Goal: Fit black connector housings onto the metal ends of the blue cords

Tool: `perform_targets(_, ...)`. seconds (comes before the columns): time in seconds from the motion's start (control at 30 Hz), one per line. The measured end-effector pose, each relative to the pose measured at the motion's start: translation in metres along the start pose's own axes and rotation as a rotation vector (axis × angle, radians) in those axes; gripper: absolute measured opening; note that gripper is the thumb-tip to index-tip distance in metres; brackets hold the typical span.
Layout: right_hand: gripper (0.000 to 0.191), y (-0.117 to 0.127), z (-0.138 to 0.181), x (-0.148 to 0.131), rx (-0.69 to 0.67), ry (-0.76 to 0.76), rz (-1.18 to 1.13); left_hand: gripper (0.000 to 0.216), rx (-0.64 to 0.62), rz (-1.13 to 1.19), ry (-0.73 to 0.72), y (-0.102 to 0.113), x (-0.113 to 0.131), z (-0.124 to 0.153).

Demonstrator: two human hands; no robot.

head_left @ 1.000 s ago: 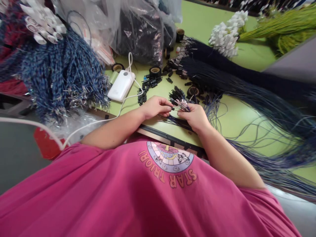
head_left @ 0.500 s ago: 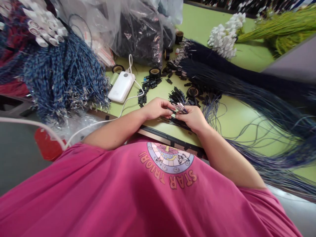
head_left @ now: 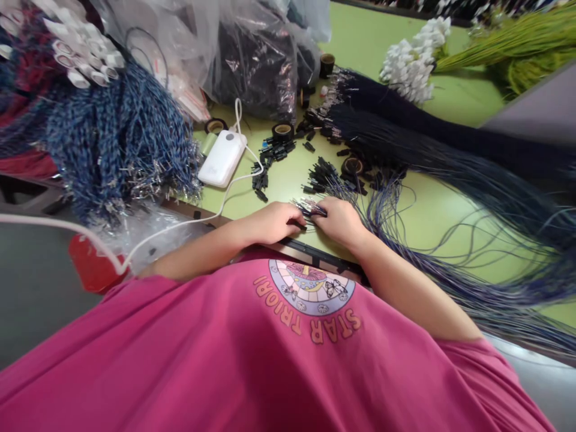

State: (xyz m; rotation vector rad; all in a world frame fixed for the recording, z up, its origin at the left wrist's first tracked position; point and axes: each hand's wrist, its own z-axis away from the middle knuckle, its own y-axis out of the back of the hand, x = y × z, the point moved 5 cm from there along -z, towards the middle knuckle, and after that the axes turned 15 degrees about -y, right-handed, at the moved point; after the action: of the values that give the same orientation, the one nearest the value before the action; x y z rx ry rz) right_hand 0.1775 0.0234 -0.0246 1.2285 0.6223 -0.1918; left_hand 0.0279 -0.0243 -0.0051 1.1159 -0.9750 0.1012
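My right hand (head_left: 339, 221) is closed around a small bundle of dark wires, whose bare metal terminals (head_left: 306, 206) stick out toward the left. Close beside it, my left hand (head_left: 276, 223) pinches a small black connector housing (head_left: 297, 224) near the table's front edge. Its fingertips are partly hidden. Just beyond both hands lies a pile of black connectors (head_left: 324, 174) with thin wires trailing off to the right. More loose black connectors (head_left: 269, 161) are scattered to the left of that pile.
A white power bank (head_left: 222, 158) with a cable lies left. Tape rolls (head_left: 282, 131) sit behind the connectors. Blue wire bundles (head_left: 121, 132) hang over the left edge. Long dark wires (head_left: 432, 144) cover the right side. A plastic bag (head_left: 256, 60) stands at the back.
Both hands have moved toward the table's front edge, and the left has shifted left, slightly away from the right. The wire bundle now lies lower, and a black connector housing shows in the left fingers.
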Motion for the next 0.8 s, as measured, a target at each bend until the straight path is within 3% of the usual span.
perform_targets(0.1,0.014,0.004,0.000,0.001,-0.040,-0.033,-0.209,0.023,0.036,0.029,0.012,0.003,-0.002,0.001)
perform_targets(0.23,0.015,0.011,-0.003,0.012,-0.118,-0.200,-0.488,0.022,0.145,0.156,0.044,0.010,-0.006,-0.002)
perform_targets(0.5,0.017,0.023,-0.002,0.022,-0.108,-0.309,-0.886,0.018,0.419,0.703,0.212,0.013,-0.015,-0.029)
perform_targets(0.6,0.023,0.030,0.000,0.022,-0.074,-0.298,-0.893,0.017,0.449,0.886,0.211,0.012,-0.016,-0.039)
perform_targets(0.8,0.014,0.040,0.003,0.028,0.064,-0.323,-0.764,0.018,0.461,1.016,0.225,0.005,-0.022,-0.045)
